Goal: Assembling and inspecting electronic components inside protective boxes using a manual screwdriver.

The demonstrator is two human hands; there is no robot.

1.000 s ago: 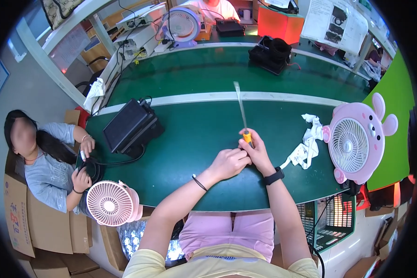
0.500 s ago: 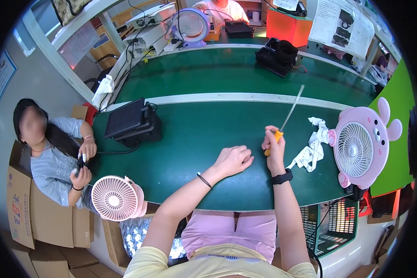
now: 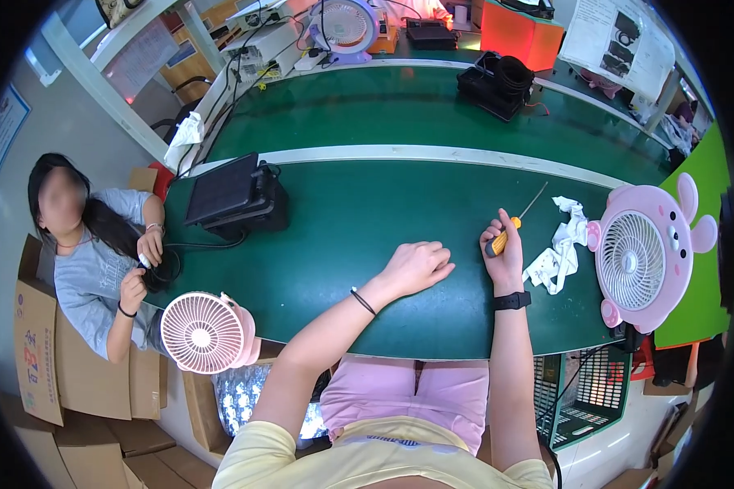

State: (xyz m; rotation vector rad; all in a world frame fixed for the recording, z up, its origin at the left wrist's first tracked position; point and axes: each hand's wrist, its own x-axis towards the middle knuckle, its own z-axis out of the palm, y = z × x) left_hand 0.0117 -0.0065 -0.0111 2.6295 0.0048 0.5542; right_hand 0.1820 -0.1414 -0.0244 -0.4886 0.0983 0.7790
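Note:
My right hand is closed round the yellow-orange handle of a screwdriver, raised over the green table. The thin metal shaft slants away to the upper right. My left hand rests palm down on the table, fingers curled in, with nothing seen in it. Crumpled white paper lies to the right of my right hand. Beyond it, at the table's right end, stands a pink rabbit-shaped fan.
At the left, a black box with a cable sits near a seated person who handles a small dark item. A small pink fan stands at the near left edge. Another black device is beyond the white divider.
The whole view has shifted slightly. My right hand still grips the screwdriver, whose shaft now leans further over to the right. My left hand stays on the table.

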